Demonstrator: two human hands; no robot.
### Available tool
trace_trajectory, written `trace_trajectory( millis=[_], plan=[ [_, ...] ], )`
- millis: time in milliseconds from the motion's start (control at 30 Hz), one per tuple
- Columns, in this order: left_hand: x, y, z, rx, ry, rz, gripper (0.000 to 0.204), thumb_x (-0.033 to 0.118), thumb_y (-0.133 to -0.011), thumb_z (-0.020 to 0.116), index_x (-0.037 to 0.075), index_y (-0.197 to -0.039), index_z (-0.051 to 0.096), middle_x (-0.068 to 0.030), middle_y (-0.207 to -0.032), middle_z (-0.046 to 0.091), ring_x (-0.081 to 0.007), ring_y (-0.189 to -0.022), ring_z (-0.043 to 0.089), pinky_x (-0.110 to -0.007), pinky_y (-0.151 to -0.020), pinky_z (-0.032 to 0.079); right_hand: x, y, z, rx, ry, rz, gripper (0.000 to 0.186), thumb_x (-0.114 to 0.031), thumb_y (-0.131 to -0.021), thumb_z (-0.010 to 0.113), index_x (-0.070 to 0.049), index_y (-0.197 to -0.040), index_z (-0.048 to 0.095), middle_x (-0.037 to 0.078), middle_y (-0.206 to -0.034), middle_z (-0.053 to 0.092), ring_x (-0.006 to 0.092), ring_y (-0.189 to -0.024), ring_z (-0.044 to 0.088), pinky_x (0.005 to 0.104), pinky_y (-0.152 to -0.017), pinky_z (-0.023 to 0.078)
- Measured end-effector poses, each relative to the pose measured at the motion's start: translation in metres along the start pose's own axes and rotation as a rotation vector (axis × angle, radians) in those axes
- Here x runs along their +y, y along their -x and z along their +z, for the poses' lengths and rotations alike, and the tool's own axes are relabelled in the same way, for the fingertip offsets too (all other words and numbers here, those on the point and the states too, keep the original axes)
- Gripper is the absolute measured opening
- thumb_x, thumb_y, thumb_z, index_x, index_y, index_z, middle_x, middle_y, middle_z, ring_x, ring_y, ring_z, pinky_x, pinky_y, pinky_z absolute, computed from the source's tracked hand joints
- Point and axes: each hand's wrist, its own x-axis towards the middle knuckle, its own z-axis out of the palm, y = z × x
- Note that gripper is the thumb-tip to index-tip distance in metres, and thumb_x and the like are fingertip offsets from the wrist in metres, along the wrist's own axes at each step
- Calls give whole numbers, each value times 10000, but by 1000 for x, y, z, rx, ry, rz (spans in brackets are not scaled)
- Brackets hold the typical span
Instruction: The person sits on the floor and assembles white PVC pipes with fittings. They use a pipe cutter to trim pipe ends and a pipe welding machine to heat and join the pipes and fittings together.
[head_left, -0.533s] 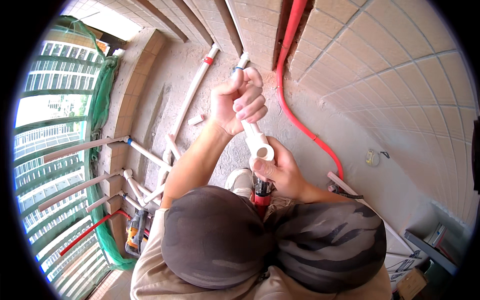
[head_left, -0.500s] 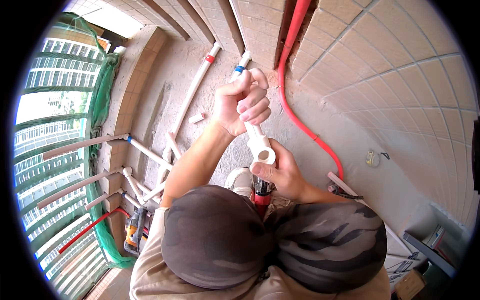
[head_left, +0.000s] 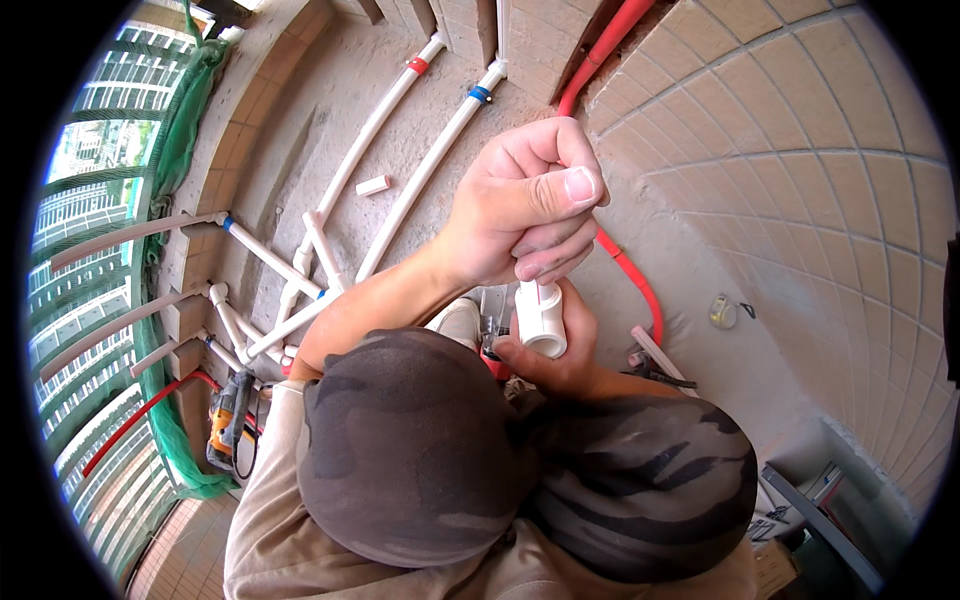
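Observation:
My right hand (head_left: 575,345) holds a white plastic pipe fitting (head_left: 543,322), its thumb beside the round open end. A short white pipe (head_left: 534,288) runs from the fitting up under my left hand (head_left: 530,205). That hand is closed, with thumb and forefinger pressed together and the other fingers curled round the pipe; most of the pipe is hidden by them. Below the fitting, between my knees, part of a red and dark tool (head_left: 495,355) shows.
White pipes with a blue clip (head_left: 480,94) and a red clip (head_left: 417,65) cross the floor, near a loose pipe piece (head_left: 373,186). A red conduit (head_left: 630,268) bends along the tiled wall. An orange power tool (head_left: 225,425) lies left; a tape measure (head_left: 722,312) right.
Both hands have shifted slightly right, and my left hand looks larger and nearer. The fitting has turned, so its round opening now points down toward me.

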Motion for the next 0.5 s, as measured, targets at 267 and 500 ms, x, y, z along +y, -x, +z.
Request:
trace_trajectory(
  millis=[267, 500],
  plan=[
    [-3, 3, -3, -2, 49, 29, 144, 113, -1038, 582, 21, -940, 530, -11, -495, 382, -114, -364, 379, -283, -359, 320, -3, 1, -1, 7, 27, 46, 569, -267, -819, 867, 15, -1202, 555, 91, -992, 659, 139, -874, 617, 310, -757, 517],
    [-4, 7, -8, 37, 41, 42, 156, 124, -1046, 572, 30, -931, 524, -8, -487, 374, -113, -358, 374, -279, -355, 314, 4, 1, 2, 10, 46, 60, 575, -288, -818, 870, 10, -1193, 553, 83, -984, 648, 142, -870, 609, 309, -757, 514]
  ],
)
